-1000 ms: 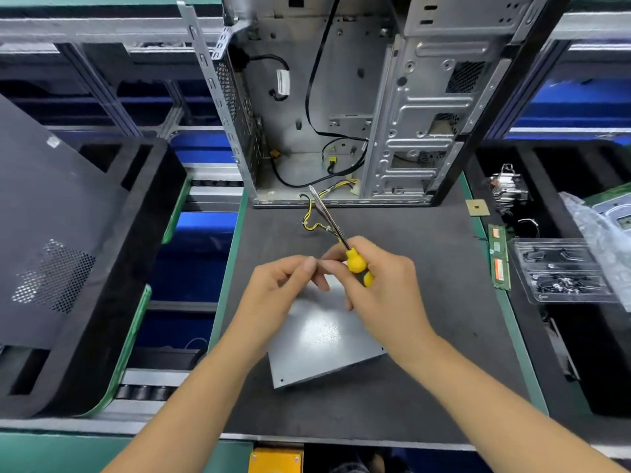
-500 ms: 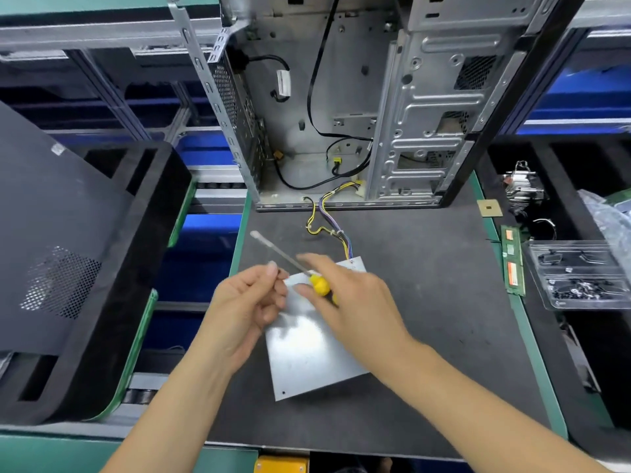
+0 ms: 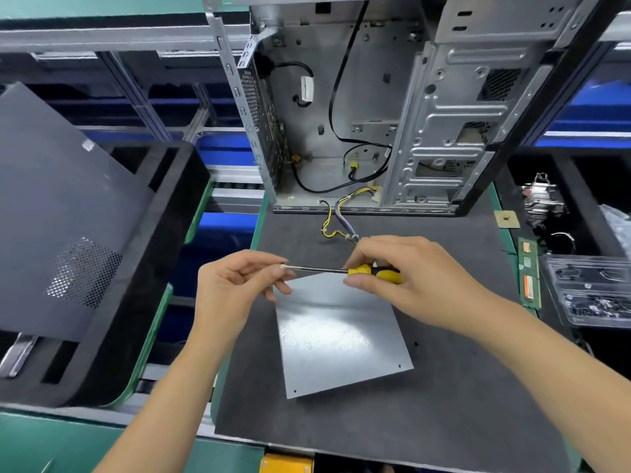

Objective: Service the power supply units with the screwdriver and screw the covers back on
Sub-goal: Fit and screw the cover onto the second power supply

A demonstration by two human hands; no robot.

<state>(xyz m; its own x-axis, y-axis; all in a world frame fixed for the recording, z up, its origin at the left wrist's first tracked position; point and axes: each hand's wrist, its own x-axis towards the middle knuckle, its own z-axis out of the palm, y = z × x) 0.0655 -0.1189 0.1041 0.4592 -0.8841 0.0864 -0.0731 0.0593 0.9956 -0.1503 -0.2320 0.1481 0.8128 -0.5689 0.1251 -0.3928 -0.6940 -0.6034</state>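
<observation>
Screwdriver held level over PSU cover

Screwdriver (image 3: 355,270) sat horizontal above the grey power supply unit (image 3: 338,336); right hand (image 3: 406,285) was curled round the yellow-and-black handle; left hand (image 3: 235,288) pinched at the shaft tip with fingertips, other fingers loosely bent; whether a screw was there, can't tell. Unit lay flat on the dark tabletop (image 3: 461,397), its wire bundle (image 3: 336,220) running up to the open computer case (image 3: 375,107) standing at the far edge; clear screw tray (image 3: 590,291) was off to the right.

one screwdriver (image 3: 362,270), one metal cover (image 3: 338,336), one computer case (image 3: 392,107), two hands (image 3: 235,288)
</observation>
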